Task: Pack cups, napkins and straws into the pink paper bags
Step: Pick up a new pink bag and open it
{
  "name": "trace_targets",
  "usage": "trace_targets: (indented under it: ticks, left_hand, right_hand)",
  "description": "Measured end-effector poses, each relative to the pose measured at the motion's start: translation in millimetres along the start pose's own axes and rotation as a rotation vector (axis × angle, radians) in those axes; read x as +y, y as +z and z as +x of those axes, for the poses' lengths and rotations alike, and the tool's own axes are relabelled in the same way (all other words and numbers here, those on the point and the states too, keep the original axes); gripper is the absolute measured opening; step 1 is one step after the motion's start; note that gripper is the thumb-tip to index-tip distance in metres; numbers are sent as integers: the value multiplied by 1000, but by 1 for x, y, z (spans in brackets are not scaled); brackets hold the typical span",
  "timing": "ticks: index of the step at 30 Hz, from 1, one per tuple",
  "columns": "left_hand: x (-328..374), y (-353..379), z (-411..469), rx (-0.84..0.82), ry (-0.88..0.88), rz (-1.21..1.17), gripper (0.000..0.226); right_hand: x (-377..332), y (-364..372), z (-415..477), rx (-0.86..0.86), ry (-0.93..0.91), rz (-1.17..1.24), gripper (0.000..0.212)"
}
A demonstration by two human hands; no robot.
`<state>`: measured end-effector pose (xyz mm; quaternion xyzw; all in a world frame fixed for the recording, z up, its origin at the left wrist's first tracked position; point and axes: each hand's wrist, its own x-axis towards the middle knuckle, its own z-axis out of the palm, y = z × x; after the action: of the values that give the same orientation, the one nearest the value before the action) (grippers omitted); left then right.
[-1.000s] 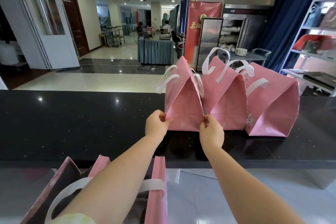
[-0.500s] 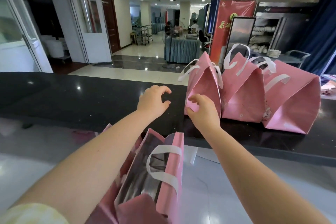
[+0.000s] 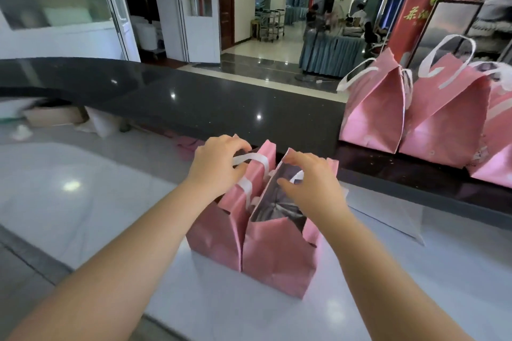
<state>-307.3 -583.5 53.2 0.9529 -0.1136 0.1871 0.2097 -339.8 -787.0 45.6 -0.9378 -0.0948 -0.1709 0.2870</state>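
Pink paper bags number five in your view: three stand closed in a row on the black counter (image 3: 194,102) at the right, the nearest (image 3: 374,116) beside the middle one (image 3: 446,124) and the third (image 3: 496,147) cut by the frame, and two stand side by side on the white worktop (image 3: 83,188) before you. Your left hand (image 3: 219,166) curls onto the top and white handle of the left bag (image 3: 216,232), though you cannot tell whether it grips. Your right hand (image 3: 313,183) hovers with fingers spread at the mouth of the open right bag (image 3: 277,255), its silver lining showing.
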Motion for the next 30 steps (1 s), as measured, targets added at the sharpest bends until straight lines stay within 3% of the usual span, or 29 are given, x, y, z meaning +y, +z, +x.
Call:
trace_targets:
  ticks: [5,12,16,19,22,25,30]
  left_hand:
    - [-47,-11,-29,-10,24,-59,32]
    - [-128,-19,-62,-77,61,-331,33]
    - [-163,-3,-80,-125,50,-450,44]
    - [-174,14,-90,-223,-37,-548,46]
    - [-174,30,-98,-271,-111,-605,31]
    - [-174,40,-103,-217,-182,-675,15]
    - [-169,46,-116,-183,-170,-726,21]
  right_hand:
    - [-43,31,-29,94,20,13,34]
    - [-99,92,-71,197,197,121,31]
    - [-120,126,-99,283,295,242,29]
    - [-132,149,-119,265,442,391,32]
    - [-137,166,-131,235,571,527,34]
    - [-139,176,-141,224,671,683,37]
    - [-135,183,-157,195,726,882,43]
